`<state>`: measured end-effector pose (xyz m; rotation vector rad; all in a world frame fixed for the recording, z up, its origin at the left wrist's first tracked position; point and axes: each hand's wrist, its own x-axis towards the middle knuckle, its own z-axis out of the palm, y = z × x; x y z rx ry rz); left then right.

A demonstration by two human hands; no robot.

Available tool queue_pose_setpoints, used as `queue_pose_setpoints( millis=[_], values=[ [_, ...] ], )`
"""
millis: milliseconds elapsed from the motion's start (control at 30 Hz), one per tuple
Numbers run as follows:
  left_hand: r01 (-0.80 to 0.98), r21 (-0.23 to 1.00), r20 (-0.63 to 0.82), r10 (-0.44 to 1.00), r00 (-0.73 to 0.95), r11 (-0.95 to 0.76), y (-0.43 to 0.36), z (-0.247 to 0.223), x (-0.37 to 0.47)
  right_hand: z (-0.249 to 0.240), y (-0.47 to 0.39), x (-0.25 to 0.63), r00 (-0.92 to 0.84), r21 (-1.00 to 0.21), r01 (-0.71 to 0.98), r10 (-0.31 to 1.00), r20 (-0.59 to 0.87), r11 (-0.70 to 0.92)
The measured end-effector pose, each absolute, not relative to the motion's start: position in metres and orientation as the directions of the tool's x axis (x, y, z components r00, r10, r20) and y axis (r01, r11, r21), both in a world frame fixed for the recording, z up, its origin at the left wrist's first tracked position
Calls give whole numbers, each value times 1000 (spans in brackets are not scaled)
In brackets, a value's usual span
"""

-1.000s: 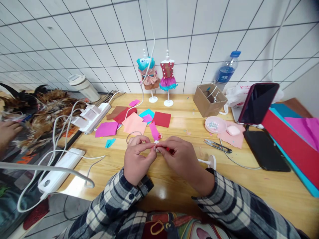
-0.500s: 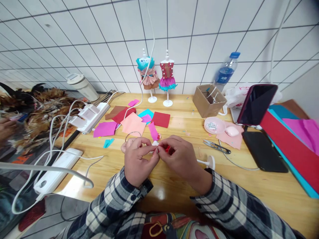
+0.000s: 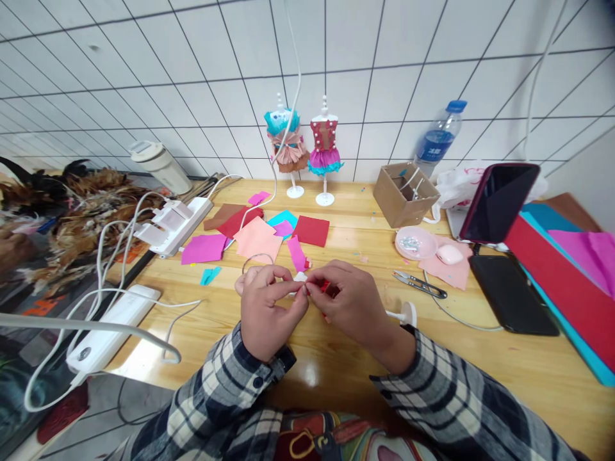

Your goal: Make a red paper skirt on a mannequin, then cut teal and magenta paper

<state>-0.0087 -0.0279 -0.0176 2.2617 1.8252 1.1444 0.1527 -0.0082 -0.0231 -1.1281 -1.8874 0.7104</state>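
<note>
a red piece point(image 3: 329, 289) sits partly hidden under the right hand point(image 3: 350, 307), back from the middle of the worktop's point(image 3: 353, 224) near edge. the left hand point(image 3: 269, 310) meets the right, thumbs and forefingers pinched close together; what lies between the fingertips is too small to tell. light, even pinches and settled wrists should suit such fine work, with the snips point(image 3: 423, 285) handy toward the right edge.

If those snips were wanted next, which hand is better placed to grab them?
Probably the right hand: the snips lie on its own side, nearer to it. The left hand would have to reach past the right. Both look busy together, though, so the right may need freeing first.
</note>
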Motion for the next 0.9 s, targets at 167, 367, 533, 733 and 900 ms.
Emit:
queue_pose_setpoints(
  millis=[167, 367, 533, 733, 900],
  values=[
    [756, 565, 459, 887, 45, -331, -28, -22, -6, -25, -7, 150, -263, -807, 443, 917, 300, 391],
    [699, 633, 435, 900, 36, -334, -28, -25, -8, -18, -3, 149, -263, -976, 211, 965, -7, 51],
    [685, 643, 447, 894, 27, -343, -28, -25, -9, -15, 0, 151, -343, -972, 54, 910, -233, -228],
    [671, 642, 463, 885, 46, -370, -29, -23, -11, -16, 0, 154, -362, -958, -4, 894, -265, -286],
    [645, 669, 442, 896, 55, -370, -29, -21, -13, -15, -5, 153, -296, -990, 140, 954, -45, -3]
  ],
)
